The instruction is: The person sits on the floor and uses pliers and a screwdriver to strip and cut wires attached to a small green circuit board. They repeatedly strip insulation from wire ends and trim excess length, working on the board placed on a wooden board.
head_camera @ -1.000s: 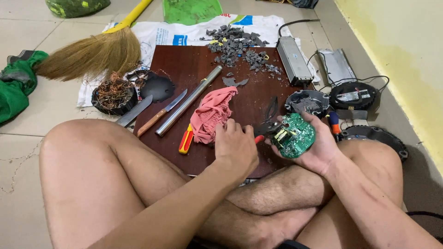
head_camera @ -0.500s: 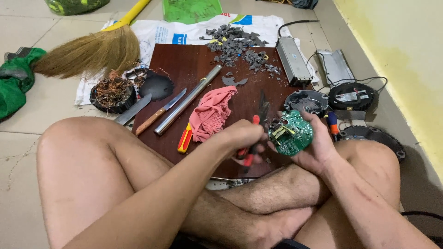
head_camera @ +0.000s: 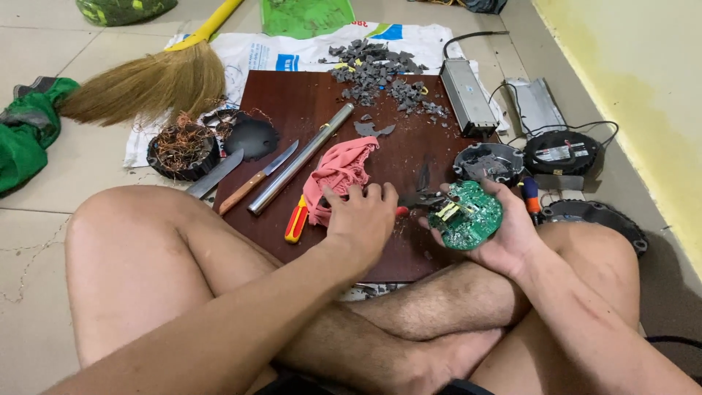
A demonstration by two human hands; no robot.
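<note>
My right hand (head_camera: 512, 238) holds a round green circuit board (head_camera: 466, 216) face up, just over the right edge of a dark wooden board (head_camera: 307, 102). My left hand (head_camera: 362, 216) is closed around red-handled pliers (head_camera: 413, 201). Their dark jaws point at the left edge of the circuit board. A crumpled pink cloth (head_camera: 338, 172) lies on the wood beside my left hand. A red and yellow screwdriver (head_camera: 296, 219) lies to the left of that hand.
On the wooden board lie a metal rod (head_camera: 300, 159), two knives (head_camera: 257, 178), and a pile of grey broken bits (head_camera: 376, 69). Round black housings (head_camera: 561, 152), a grey metal driver box (head_camera: 466, 95), a broom (head_camera: 150, 80) and a cup of copper wire (head_camera: 179, 148) surround it.
My left hand rose with the red-handled pliers to the circuit board half a second ago. Now it sits lower and further left, with the jaws at the board's left edge.
</note>
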